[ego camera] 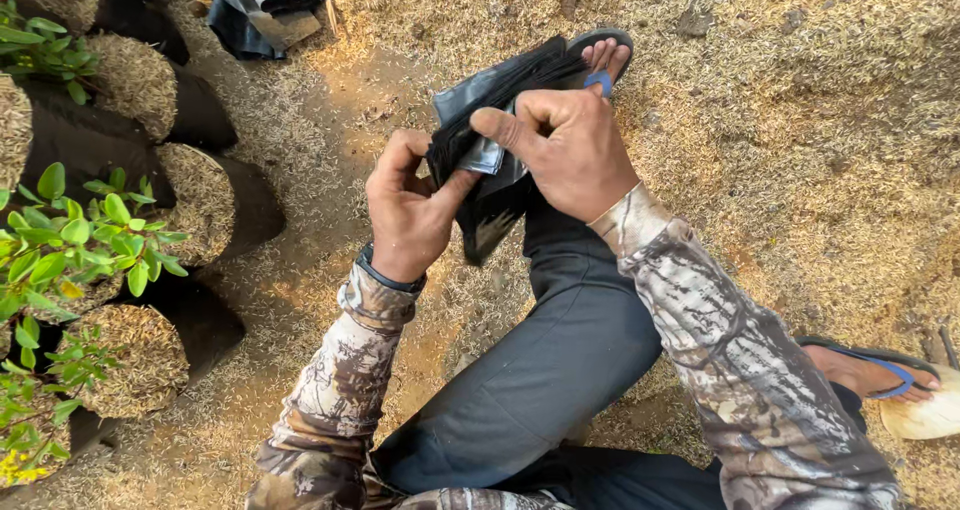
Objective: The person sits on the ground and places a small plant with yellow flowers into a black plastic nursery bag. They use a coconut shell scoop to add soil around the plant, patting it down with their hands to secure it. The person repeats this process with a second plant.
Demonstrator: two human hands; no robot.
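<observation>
We hold a stack of black plastic nursery bags (500, 140) in both hands, above our bent knee and in front of the chest. Our left hand (410, 210) is closed around the lower left edge of the stack, thumb pressed against its face. Our right hand (570, 150) is closed on the upper part, thumb extended across the top bag, fingers curled behind it. The stack is tilted, its far end pointing toward our sandalled foot (605, 60). We sit on ground covered with rice husk (800, 120). To our left stand filled black grow bags (200, 200) topped with husk, some carrying green seedlings (80, 240). Further loose black bags (260, 10) lie at the top edge of the view.
</observation>
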